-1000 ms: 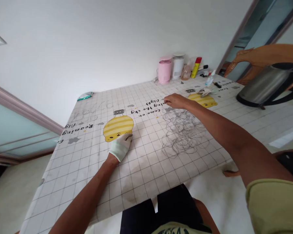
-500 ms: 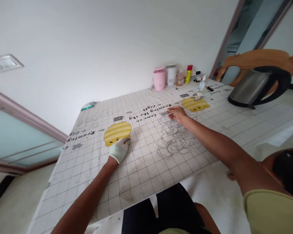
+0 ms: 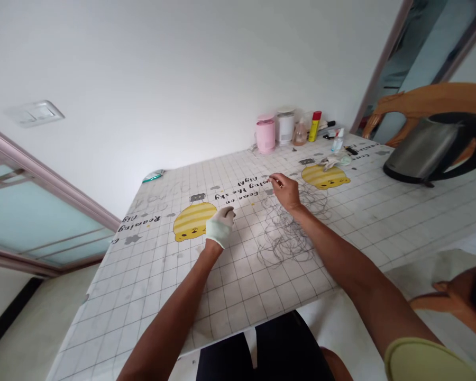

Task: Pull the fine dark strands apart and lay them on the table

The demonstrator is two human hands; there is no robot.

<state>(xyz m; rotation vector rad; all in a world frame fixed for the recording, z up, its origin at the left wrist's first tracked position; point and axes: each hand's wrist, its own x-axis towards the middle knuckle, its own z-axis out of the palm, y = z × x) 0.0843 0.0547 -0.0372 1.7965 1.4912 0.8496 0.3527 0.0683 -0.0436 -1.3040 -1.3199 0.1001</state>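
Note:
A loose tangle of thin dark strands [image 3: 285, 238] lies on the white gridded tablecloth [image 3: 238, 280]. My right hand [image 3: 284, 189], bare, is over the tangle's far left edge, thumb and fingertips pinched together; what they hold, if anything, is too small to see. To its left, my left hand [image 3: 221, 226] wears a pale glove and is beside a printed yellow bear balloon [image 3: 194, 221]. Its fingers are bent together, and nothing can be made out between them.
A metal kettle [image 3: 424, 148] stands at the right before a wooden chair [image 3: 424, 106]. Along the wall are a pink container [image 3: 265, 135], a white one [image 3: 285, 127], a yellow-red can [image 3: 314, 127] and small bottles. A crumpled glove [image 3: 335, 160] lies near them.
My left hand has moved right, off the printed bear and closer to my right hand. My right hand has turned more upright with its fingertips pinched. The view has shifted slightly.

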